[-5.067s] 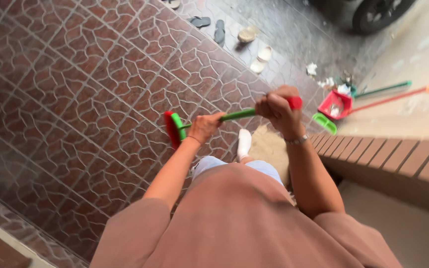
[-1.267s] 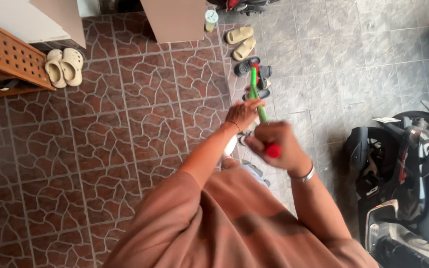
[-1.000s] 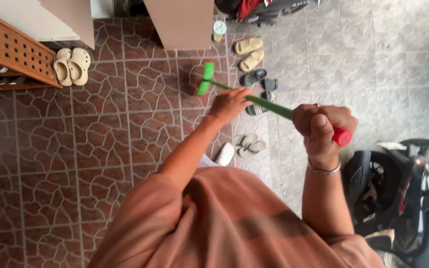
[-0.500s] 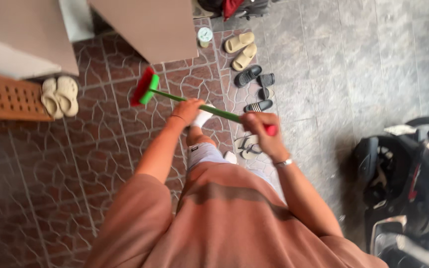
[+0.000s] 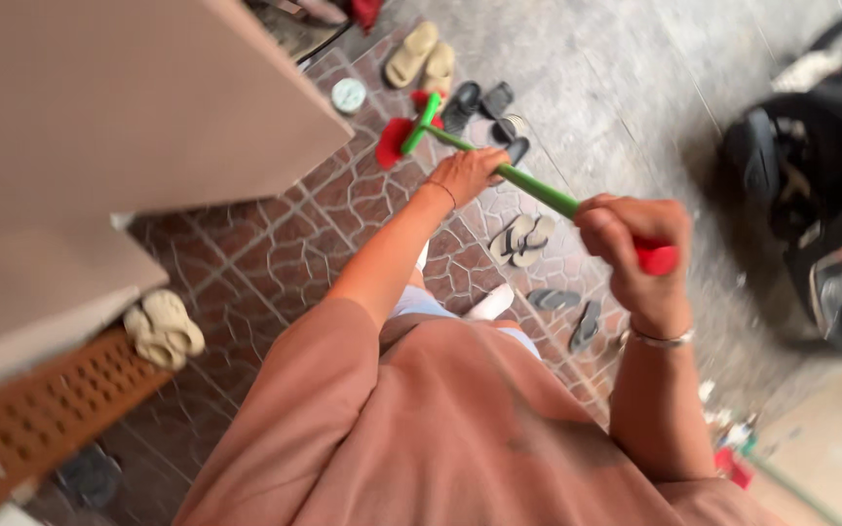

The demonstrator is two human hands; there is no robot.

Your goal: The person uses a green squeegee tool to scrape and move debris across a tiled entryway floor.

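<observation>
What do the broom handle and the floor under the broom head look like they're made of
The broom handle looks like smooth green plastic or coated metal with a red cap; its even colour leaves that open. The floor looks like glazed reddish-brown ceramic tile, with grout lines and a moulded cracked-stone pattern.

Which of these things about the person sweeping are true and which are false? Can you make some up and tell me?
1. Both hands hold the broom. True: the left hand grips the green handle lower down, and the right hand grips it near the red end cap.
2. The broom head has blue bristles. False: the broom head is red and green.
3. A pair of beige clogs lies beside the wooden rack. True.
4. The floor is covered in grass. False: the floor under the broom is brown patterned tile.
5. The right wrist wears a bracelet. True.
</observation>
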